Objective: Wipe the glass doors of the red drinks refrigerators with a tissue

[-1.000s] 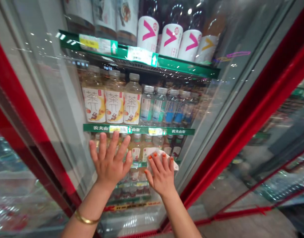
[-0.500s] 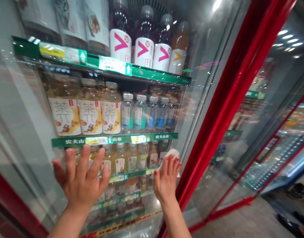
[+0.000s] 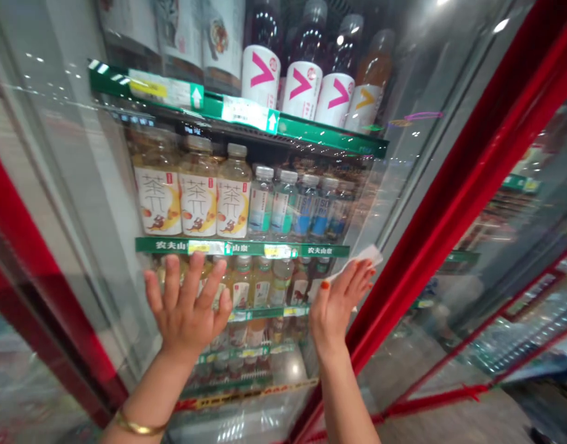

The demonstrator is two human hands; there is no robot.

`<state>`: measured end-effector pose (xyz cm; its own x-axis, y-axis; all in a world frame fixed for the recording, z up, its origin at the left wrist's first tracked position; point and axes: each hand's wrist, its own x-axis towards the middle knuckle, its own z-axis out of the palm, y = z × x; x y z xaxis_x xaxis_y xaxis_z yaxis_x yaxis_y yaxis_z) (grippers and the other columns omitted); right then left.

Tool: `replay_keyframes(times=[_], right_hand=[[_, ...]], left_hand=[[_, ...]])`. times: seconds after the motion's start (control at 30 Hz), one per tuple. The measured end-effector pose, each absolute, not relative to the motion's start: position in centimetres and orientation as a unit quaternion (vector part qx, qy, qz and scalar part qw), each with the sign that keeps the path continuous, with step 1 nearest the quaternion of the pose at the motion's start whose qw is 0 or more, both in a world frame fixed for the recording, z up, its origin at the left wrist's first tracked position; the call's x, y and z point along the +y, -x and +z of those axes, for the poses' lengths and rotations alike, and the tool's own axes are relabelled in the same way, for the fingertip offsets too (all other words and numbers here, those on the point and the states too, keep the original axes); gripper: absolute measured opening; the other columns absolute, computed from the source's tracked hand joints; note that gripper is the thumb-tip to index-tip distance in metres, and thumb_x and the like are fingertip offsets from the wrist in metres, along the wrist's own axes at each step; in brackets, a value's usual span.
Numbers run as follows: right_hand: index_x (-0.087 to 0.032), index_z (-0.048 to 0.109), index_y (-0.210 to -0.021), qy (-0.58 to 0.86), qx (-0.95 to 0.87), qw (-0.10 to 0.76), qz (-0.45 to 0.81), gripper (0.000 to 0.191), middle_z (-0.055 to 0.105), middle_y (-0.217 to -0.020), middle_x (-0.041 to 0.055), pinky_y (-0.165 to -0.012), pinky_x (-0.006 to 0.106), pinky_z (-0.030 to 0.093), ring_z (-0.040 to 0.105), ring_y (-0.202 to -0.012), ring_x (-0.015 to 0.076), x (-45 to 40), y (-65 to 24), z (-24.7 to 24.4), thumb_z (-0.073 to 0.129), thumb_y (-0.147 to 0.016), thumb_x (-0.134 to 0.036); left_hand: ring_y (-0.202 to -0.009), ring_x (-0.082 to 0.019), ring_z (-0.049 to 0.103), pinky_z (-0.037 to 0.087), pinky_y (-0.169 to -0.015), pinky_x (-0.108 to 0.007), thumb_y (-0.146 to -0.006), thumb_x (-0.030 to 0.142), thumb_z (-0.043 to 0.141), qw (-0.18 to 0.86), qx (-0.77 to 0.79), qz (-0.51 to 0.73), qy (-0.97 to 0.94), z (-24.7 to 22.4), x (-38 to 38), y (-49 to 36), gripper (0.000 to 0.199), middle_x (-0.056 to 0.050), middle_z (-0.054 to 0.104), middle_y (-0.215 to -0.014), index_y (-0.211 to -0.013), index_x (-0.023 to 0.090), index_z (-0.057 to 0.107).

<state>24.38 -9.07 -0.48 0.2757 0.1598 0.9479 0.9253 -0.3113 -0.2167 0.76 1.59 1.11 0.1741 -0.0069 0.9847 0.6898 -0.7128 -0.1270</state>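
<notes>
White cloth (image 3: 372,253) is located just beyond the right end of the middle shelf strip (image 3: 255,248), which is the reference for all positions given here; the cloth lies on the near side of the glass door (image 3: 397,185). The right hand (image 3: 332,311) is below and to the right of the strip, tilted toward its right end, and retains the white cloth beneath the fingers. These fingers are set close together, with the thumb standing apart; the orange nails face outward. The left hand (image 3: 188,314) is below the left half of the strip, fingers spread wide and pointing upward, holding nothing. Contact between its palm and the glass cannot be determined. A gold bracelet (image 3: 142,427) encircles the left wrist, well below the strip. Tea bottles (image 3: 198,203) stand upright above the left half of the strip, and small bottles (image 3: 283,206) with blue and teal labels stand above the right half. Bottles with pink marks (image 3: 303,89) occupy the shelf above. A red post (image 3: 454,203) slants upward to the right of the strip.
</notes>
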Motion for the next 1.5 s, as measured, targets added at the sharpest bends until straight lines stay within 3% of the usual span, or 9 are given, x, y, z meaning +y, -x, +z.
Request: replay_keyframes(times=[0.1,0.3,0.53,0.7,0.93,1.03,1.2,1.4,1.5], right_hand=[[-0.02,-0.001,-0.179,0.653,-0.439,0.413,-0.46,0.077,0.008,-0.188,0.0148,-0.135,0.08,0.014,-0.003,-0.175,0.0398,-7.3,-22.2,2.6,0.035,-0.114,-0.038],[-0.034,0.02,-0.178,0.536,-0.614,0.272,-0.512,0.072,0.017,-0.187,-0.0083,-0.144,0.051,-0.004,0.002,-0.176,0.0223,-8.8,-20.2,-2.1,0.047,-0.112,-0.045],[-0.015,0.005,-0.179,0.632,-0.465,0.371,-0.497,0.077,0.006,-0.188,0.0137,-0.138,0.075,0.008,-0.009,-0.174,0.0354,-7.7,-22.4,3.5,0.039,-0.114,-0.04],[-0.035,0.038,-0.173,0.51,-0.655,0.245,-0.502,0.072,0.032,-0.183,-0.0072,-0.144,0.051,-0.003,0.002,-0.176,0.0238,-7.0,-17.5,-0.8,0.057,-0.108,-0.059],[-0.011,-0.002,-0.178,0.622,-0.483,0.359,-0.502,0.079,0.0,-0.188,0.0143,-0.139,0.071,0.009,-0.013,-0.174,0.0321,-7.4,-21.3,2.3,0.038,-0.113,-0.034],[-0.017,0.011,-0.179,0.576,-0.548,0.329,-0.51,0.079,0.005,-0.188,0.0063,-0.142,0.065,0.002,-0.01,-0.175,0.031,-5.1,-17.2,3.8,0.045,-0.112,-0.042],[-0.039,0.038,-0.172,0.456,-0.698,0.203,-0.513,0.064,0.015,-0.185,-0.0134,-0.144,0.042,0.002,0.003,-0.176,0.0168,-6.8,-14.8,-5.1,0.05,-0.111,-0.053],[-0.015,0.004,-0.179,0.584,-0.55,0.328,-0.499,0.082,0.0,-0.188,0.0118,-0.139,0.072,-0.002,-0.008,-0.175,0.0336,-7.6,-19.5,-1.4,0.046,-0.11,-0.033],[-0.025,0.007,-0.18,0.603,-0.55,0.347,-0.462,0.081,0.017,-0.187,0.0095,-0.136,0.079,0.008,0.002,-0.175,0.0392,-4.3,-15.1,3.3,0.047,-0.11,-0.037]], left_hand=[[-0.175,-0.025,0.01,0.003,-0.145,-0.052,-0.097,0.028,0.069,0.294,-0.244,-0.596,0.706,1.4,1.6,-1.1,0.085,0.002,0.021,-0.185,-0.174,0.033,0.034],[-0.174,-0.025,0.015,0.006,-0.145,-0.053,-0.098,0.026,0.07,0.254,-0.213,-0.606,0.723,1.3,1.2,0.2,0.09,0.001,0.025,-0.184,-0.177,0.031,0.026],[-0.175,-0.027,0.008,0.001,-0.144,-0.053,-0.099,0.019,0.066,0.201,-0.273,-0.623,0.705,-2.6,1.3,3.2,0.088,-0.004,0.021,-0.186,-0.177,0.029,0.027],[-0.176,-0.026,-0.002,-0.005,-0.143,-0.054,-0.099,0.022,0.065,0.224,-0.292,-0.615,0.697,-4.0,2.6,2.6,0.088,-0.008,0.013,-0.187,-0.177,0.021,0.024],[-0.176,-0.028,-0.003,-0.006,-0.143,-0.055,-0.102,0.026,0.061,0.241,-0.295,-0.615,0.69,-3.9,2.5,1.9,0.087,-0.008,0.011,-0.188,-0.178,0.018,0.021],[-0.176,-0.026,0.004,0.0,-0.144,-0.054,-0.103,0.023,0.058,0.208,-0.267,-0.636,0.694,-4.0,2.3,2.6,0.088,-0.01,0.012,-0.187,-0.179,0.019,0.014],[-0.176,-0.028,0.009,0.006,-0.144,-0.056,-0.105,0.023,0.051,0.181,-0.243,-0.657,0.691,-5.6,1.9,5.1,0.081,-0.012,0.013,-0.187,-0.179,0.02,0.016],[-0.175,-0.034,0.002,0.006,-0.141,-0.067,-0.106,0.029,0.051,0.181,-0.342,-0.612,0.69,-8.9,3.1,5.6,0.081,-0.015,0.01,-0.187,-0.179,0.025,0.017],[-0.175,-0.035,0.004,0.005,-0.141,-0.068,-0.108,0.036,0.049,0.184,-0.338,-0.623,0.681,-9.7,3.7,5.2,0.077,-0.016,0.012,-0.187,-0.178,0.025,0.021]])
